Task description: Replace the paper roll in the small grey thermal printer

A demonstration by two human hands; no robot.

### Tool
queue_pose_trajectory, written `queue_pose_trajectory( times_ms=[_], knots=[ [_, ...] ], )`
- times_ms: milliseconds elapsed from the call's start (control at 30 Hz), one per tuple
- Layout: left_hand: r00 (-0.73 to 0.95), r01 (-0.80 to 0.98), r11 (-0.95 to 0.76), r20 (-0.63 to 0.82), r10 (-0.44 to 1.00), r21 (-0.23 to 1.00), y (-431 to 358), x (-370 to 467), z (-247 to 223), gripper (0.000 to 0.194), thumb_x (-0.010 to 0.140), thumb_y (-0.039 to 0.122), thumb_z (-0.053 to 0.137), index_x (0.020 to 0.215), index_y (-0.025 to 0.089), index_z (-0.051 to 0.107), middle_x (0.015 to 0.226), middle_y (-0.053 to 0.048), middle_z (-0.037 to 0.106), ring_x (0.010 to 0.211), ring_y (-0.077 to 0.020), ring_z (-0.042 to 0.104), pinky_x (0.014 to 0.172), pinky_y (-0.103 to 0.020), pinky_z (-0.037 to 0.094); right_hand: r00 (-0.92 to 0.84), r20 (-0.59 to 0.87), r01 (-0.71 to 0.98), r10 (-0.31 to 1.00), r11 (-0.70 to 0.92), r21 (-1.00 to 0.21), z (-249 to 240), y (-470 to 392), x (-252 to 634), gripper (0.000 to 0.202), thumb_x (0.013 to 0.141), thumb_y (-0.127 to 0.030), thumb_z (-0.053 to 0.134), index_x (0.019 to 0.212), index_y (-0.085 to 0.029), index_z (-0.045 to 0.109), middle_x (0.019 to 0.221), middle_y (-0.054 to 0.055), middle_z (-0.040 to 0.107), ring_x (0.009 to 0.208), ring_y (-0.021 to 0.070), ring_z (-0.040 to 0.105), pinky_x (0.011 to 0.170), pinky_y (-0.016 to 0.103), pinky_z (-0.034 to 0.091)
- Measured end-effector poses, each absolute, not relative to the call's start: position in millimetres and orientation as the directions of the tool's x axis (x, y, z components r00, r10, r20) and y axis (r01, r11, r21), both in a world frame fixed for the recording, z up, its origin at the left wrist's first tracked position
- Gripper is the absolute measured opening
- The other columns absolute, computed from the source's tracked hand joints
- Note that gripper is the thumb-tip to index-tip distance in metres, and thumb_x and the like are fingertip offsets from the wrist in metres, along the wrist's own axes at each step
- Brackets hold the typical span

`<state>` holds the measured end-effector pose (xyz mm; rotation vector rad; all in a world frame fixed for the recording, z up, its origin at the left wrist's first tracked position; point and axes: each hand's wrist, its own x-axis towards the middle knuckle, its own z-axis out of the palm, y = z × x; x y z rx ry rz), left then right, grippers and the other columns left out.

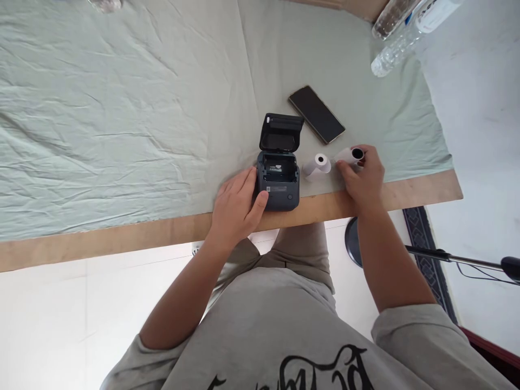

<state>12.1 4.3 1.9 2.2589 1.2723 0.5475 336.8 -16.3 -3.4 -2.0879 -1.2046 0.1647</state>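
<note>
A small dark portable printer stands at the table's front edge with its lid raised, showing the hollow paper bay. My left hand grips its left side, fingers along the side and thumb over the front left corner. My right hand is closed around a white paper roll with a wide black core, its thumb and fingers on either side. Between that roll and the printer, a second white paper roll stands upright with a small core and a loose paper end.
A dark-screened smartphone lies behind the rolls. Clear plastic bottles lie at the back right near a cardboard box. Green cloth covers the table to its bare wooden front edge. A metal stand is below right.
</note>
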Motion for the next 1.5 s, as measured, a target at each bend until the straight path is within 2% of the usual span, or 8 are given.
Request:
queue_pose_trajectory(
  times_ms=[133, 267, 467, 667, 833, 1067, 1267, 1500],
  knots=[
    [0.477, 0.676, -0.434, 0.096, 0.874, 0.595, 4.2, 12.1, 2.4, 0.085, 0.109, 0.062, 0.008, 0.155, 0.003, 0.050, 0.157, -0.021, 0.055, 0.144, -0.0342, 0.055, 0.120, -0.051, 0.043, 0.514, 0.284, 0.752, 0.809, -0.267, -0.602, -1.1, -25.0, 333.1, 0.056, 0.076, -0.036, 0.074, 0.128, -0.027, 0.057, 0.124, 0.009, 0.070, 0.119, 0.0302, 0.065, 0.112, 0.061, 0.049],
    [0.475, 0.677, -0.428, 0.088, 0.875, 0.598, 4.8, 12.3, 2.3, 0.080, 0.109, 0.060, 0.012, 0.155, 0.006, 0.050, 0.157, -0.019, 0.056, 0.144, -0.0338, 0.055, 0.119, -0.051, 0.043, 0.387, 0.435, 0.813, 0.813, -0.078, -0.578, 0.4, -42.7, 307.5, 0.031, 0.097, -0.038, 0.053, 0.125, -0.026, 0.059, 0.133, 0.014, 0.066, 0.134, 0.0314, 0.059, 0.122, 0.063, 0.041],
    [0.474, 0.682, -0.426, 0.084, 0.876, 0.595, 5.4, 12.6, 2.3, 0.069, 0.110, 0.054, 0.019, 0.156, 0.012, 0.049, 0.157, -0.016, 0.057, 0.144, -0.0329, 0.054, 0.120, -0.052, 0.042, 0.258, 0.290, 0.637, 0.922, 0.064, -0.768, -19.6, -26.9, 280.3, 0.051, 0.091, -0.022, 0.046, 0.142, -0.026, 0.049, 0.151, 0.012, 0.058, 0.142, 0.0244, 0.058, 0.118, 0.053, 0.053],
    [0.474, 0.686, -0.417, 0.070, 0.878, 0.596, 5.1, 13.2, 3.2, 0.073, 0.110, 0.054, 0.017, 0.155, 0.007, 0.049, 0.158, -0.017, 0.056, 0.144, -0.0327, 0.054, 0.120, -0.050, 0.042, 0.166, 0.224, 0.683, 0.960, 0.052, -0.729, -13.4, -9.3, 277.3, 0.059, 0.084, -0.024, 0.055, 0.143, -0.024, 0.047, 0.136, 0.011, 0.069, 0.124, 0.0262, 0.067, 0.113, 0.054, 0.054],
    [0.465, 0.686, -0.415, 0.078, 0.882, 0.597, 5.1, 13.7, 3.2, 0.073, 0.110, 0.055, 0.016, 0.155, 0.008, 0.049, 0.157, -0.017, 0.057, 0.144, -0.0331, 0.054, 0.119, -0.052, 0.042, 0.247, 0.194, 0.703, 0.949, -0.038, -0.710, -10.1, -14.2, 268.3, 0.056, 0.085, -0.034, 0.063, 0.138, -0.024, 0.050, 0.114, 0.009, 0.076, 0.097, 0.0250, 0.071, 0.095, 0.049, 0.058],
    [0.468, 0.678, -0.425, 0.094, 0.879, 0.599, 5.1, 11.8, 2.2, 0.077, 0.110, 0.059, 0.013, 0.156, 0.008, 0.049, 0.157, -0.018, 0.056, 0.144, -0.0332, 0.054, 0.120, -0.052, 0.042, 0.223, 0.310, 0.784, 0.924, 0.018, -0.620, -9.3, -13.2, 266.7, 0.026, 0.084, -0.031, 0.063, 0.109, -0.025, 0.066, 0.113, 0.009, 0.069, 0.109, 0.0254, 0.066, 0.101, 0.047, 0.054],
    [0.467, 0.677, -0.431, 0.104, 0.878, 0.596, 6.5, 10.3, 1.2, 0.074, 0.110, 0.059, 0.015, 0.156, 0.012, 0.050, 0.155, -0.017, 0.059, 0.142, -0.0330, 0.057, 0.118, -0.051, 0.044, 0.262, 0.318, 0.766, 0.911, 0.004, -0.643, -12.1, -14.1, 268.3, 0.039, 0.087, -0.034, 0.060, 0.126, -0.024, 0.059, 0.114, 0.009, 0.067, 0.102, 0.0235, 0.064, 0.093, 0.045, 0.056],
    [0.476, 0.671, -0.442, 0.111, 0.872, 0.595, 7.3, 8.2, 0.0, 0.073, 0.111, 0.059, 0.018, 0.155, 0.010, 0.051, 0.155, -0.020, 0.058, 0.142, -0.0348, 0.057, 0.117, -0.054, 0.045, 0.280, 0.323, 0.757, 0.904, -0.002, -0.653, -8.2, -15.8, 265.3, 0.029, 0.088, -0.034, 0.061, 0.114, -0.026, 0.069, 0.108, 0.008, 0.064, 0.086, 0.0196, 0.061, 0.086, 0.042, 0.056]
  ],
)
